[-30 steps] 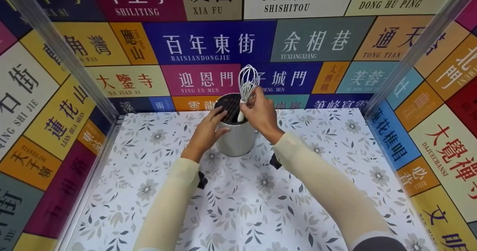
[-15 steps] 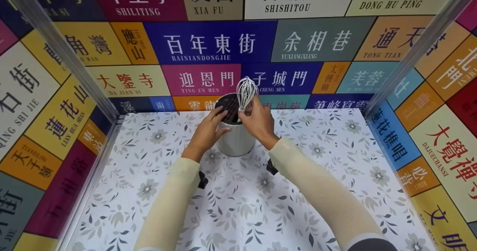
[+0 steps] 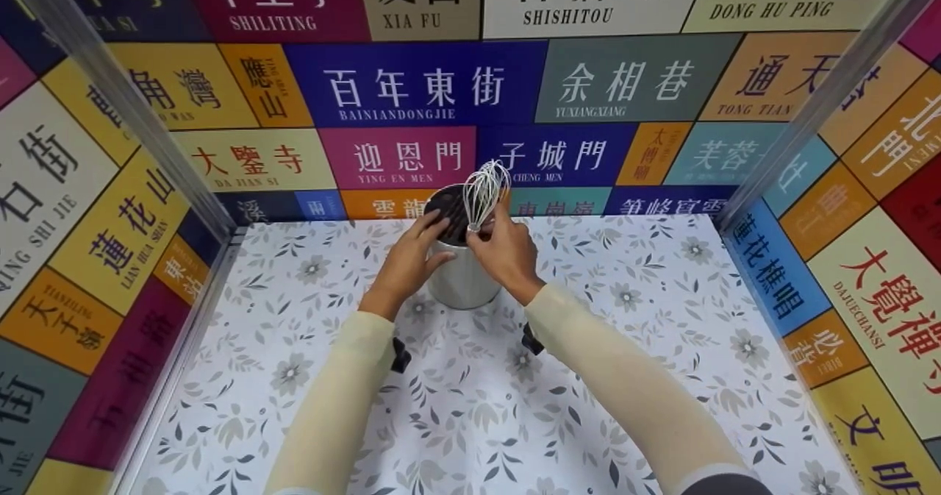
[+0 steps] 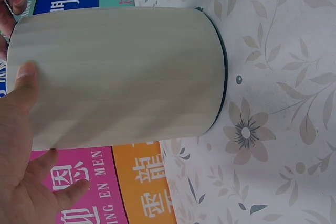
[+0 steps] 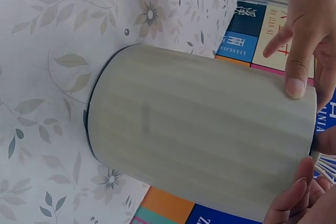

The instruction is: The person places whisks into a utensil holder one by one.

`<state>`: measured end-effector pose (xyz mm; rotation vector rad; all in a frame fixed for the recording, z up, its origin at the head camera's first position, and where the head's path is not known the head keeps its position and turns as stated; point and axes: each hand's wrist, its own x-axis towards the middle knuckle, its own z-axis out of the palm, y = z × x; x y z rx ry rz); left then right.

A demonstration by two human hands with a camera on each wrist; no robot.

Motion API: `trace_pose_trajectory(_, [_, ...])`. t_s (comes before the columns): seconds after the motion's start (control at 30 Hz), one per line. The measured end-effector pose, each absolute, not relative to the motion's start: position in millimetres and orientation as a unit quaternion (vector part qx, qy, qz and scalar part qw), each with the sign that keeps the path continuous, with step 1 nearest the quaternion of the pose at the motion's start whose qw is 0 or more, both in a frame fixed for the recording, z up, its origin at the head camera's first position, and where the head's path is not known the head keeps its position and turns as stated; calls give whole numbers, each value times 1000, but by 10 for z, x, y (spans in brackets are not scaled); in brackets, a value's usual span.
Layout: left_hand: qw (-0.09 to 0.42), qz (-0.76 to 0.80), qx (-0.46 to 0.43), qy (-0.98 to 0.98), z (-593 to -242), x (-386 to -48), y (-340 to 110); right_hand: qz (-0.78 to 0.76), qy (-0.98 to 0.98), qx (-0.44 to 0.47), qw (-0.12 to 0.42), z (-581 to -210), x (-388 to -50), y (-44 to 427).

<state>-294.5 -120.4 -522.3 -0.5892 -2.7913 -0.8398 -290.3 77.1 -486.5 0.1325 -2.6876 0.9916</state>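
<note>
A pale grey cylindrical utensil holder (image 3: 462, 278) with a black slotted top (image 3: 450, 208) stands upright on the table. My left hand (image 3: 406, 260) holds its upper left side, the thumb on the outer wall and fingers over the rim and top. My right hand (image 3: 507, 248) pinches a wire whisk (image 3: 483, 192) at the base of its loops, above the holder's right side. The loops point up; the handle below is hidden by the hand and holder. In the right wrist view, a few whisk wires (image 5: 326, 167) show beside the right fingers.
A white floral-patterned cover lies on the table (image 3: 470, 407). Coloured panels with printed characters form the back wall (image 3: 412, 83) and both sides. Clear upright posts stand at the left (image 3: 147, 112) and right (image 3: 823, 98) corners.
My right hand has moved down with the whisk, which sits lower against the holder; its pale handle, visible earlier, is now out of sight. The left hand and holder have stayed put.
</note>
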Motion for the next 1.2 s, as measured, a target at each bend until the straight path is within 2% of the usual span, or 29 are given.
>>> trace_pose_trajectory(0.43, [93, -278, -205, -934, -5221, -2948, -1206, 337, -928, 50, 149, -4901, -2906, 736])
trace_pose_trajectory(0.77, [75, -281, -192, -937, -5216, -2954, -1198, 331, -931, 47, 143, -4873, -2892, 735])
trace_pose_trajectory(1.2, [87, -281, -199, -935, -5217, -2949, -1200, 321, -935, 46, 146, -4846, -2874, 807])
